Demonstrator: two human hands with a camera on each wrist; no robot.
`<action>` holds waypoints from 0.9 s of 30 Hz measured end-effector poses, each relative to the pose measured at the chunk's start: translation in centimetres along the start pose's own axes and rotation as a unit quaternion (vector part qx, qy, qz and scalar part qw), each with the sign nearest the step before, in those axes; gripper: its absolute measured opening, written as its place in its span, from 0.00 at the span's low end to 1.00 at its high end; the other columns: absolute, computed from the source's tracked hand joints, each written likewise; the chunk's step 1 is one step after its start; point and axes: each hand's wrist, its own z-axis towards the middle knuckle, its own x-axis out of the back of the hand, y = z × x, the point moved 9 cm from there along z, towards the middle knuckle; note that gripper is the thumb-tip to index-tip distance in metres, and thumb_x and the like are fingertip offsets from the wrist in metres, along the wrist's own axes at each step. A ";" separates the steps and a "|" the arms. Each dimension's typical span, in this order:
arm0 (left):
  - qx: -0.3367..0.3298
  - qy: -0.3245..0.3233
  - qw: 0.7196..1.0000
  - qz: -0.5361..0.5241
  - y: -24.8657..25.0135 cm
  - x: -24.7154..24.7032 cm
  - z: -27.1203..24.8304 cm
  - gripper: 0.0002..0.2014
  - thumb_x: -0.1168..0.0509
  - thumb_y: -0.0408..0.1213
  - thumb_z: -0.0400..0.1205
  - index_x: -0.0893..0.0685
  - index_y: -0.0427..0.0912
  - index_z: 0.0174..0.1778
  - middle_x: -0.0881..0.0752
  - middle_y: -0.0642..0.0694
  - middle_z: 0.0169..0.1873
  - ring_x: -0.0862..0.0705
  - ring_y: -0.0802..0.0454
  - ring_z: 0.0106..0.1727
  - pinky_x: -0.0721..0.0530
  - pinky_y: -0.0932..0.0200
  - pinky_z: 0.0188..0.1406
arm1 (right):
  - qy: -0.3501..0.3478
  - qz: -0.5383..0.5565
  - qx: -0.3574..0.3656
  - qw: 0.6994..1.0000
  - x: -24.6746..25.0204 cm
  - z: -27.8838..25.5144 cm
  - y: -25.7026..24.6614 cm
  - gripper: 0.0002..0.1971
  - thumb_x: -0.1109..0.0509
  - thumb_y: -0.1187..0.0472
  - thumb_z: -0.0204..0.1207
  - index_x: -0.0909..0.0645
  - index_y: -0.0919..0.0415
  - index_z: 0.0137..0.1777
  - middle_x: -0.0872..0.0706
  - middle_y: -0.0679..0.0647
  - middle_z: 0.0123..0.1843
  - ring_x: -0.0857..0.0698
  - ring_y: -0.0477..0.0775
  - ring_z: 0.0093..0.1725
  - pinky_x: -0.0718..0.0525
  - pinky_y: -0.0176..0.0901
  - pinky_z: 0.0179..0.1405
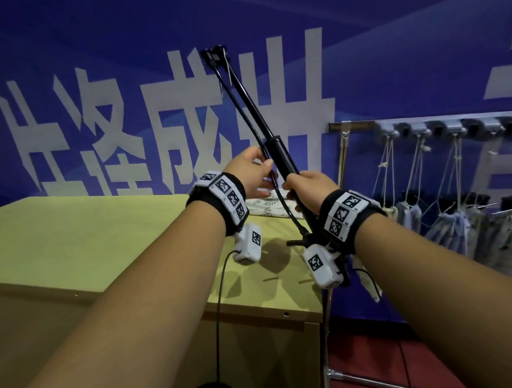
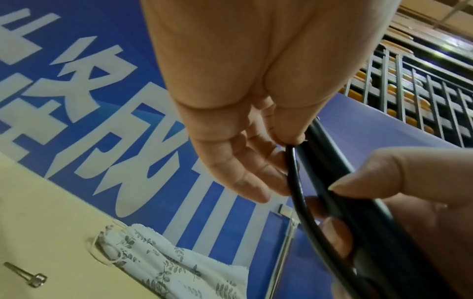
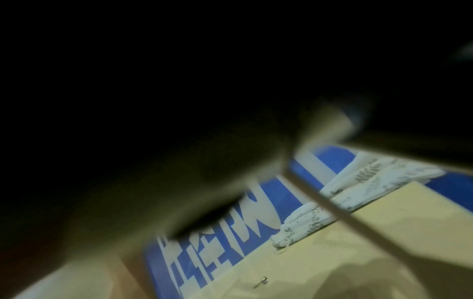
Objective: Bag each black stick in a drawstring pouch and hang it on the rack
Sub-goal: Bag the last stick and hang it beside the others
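Stick (image 1: 279, 149) tilts up from right hand (image 1: 310, 184); left hand (image 1: 251, 171) pinches its cable (image 2: 298, 194).

Pouches (image 1: 266, 203) on table (image 1: 70, 237), rack (image 1: 425, 123) rightward

Bench (image 1: 70, 237): light yellow-green top, wood-brown front panel below the edge, standing against the blue banner wall. On it, at the far edge by the wall: a stack of white drawstring pouches (image 2: 163, 261) with a grey leaf print, lying flat, cords loose at the mouth. Also a small metal bolt (image 2: 25, 274) lying on its side, well apart from the pouches, nearer the front. Red floor (image 1: 378, 364) to the right of the bench.
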 end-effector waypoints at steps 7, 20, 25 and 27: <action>-0.020 -0.048 0.992 0.116 -1.9 -8.0 0.1 0.03 0.36 0.40 0.90 0.22 0.47 0.53 0.10 0.42 0.47 0.07 0.43 0.45 0.05 0.44 0.39 | 0.060 0.018 -0.016 0.998 5.3 -0.5 3.6 0.11 0.29 0.54 0.80 0.10 0.60 0.51 0.08 0.52 0.41 0.16 0.54 0.36 0.19 0.43 0.37; -0.071 -0.160 0.964 0.198 -2.8 -21.4 0.7 0.11 0.35 0.43 0.88 0.22 0.60 0.65 0.09 0.42 0.50 0.07 0.37 0.42 0.06 0.35 0.42 | 0.136 0.029 -0.035 0.990 15.7 -1.7 9.2 0.07 0.22 0.46 0.68 0.09 0.47 0.38 0.13 0.50 0.28 0.09 0.62 0.41 0.13 0.56 0.46; -0.073 -0.144 0.962 0.220 -2.5 -23.3 2.1 0.14 0.35 0.40 0.88 0.22 0.57 0.69 0.11 0.42 0.53 0.09 0.38 0.47 0.06 0.37 0.42 | 0.133 0.087 -0.038 0.987 17.5 -0.4 12.0 0.33 0.10 0.40 0.56 0.08 0.51 0.61 0.05 0.57 0.57 0.06 0.62 0.55 0.09 0.63 0.66; -0.069 -0.139 0.962 0.224 -2.7 -23.7 2.9 0.11 0.37 0.37 0.88 0.23 0.58 0.61 0.10 0.43 0.50 0.09 0.40 0.45 0.06 0.43 0.37 | 0.119 0.097 -0.025 0.988 17.7 -0.7 11.5 0.21 0.12 0.44 0.62 0.05 0.48 0.54 0.04 0.53 0.49 0.06 0.60 0.51 0.09 0.63 0.64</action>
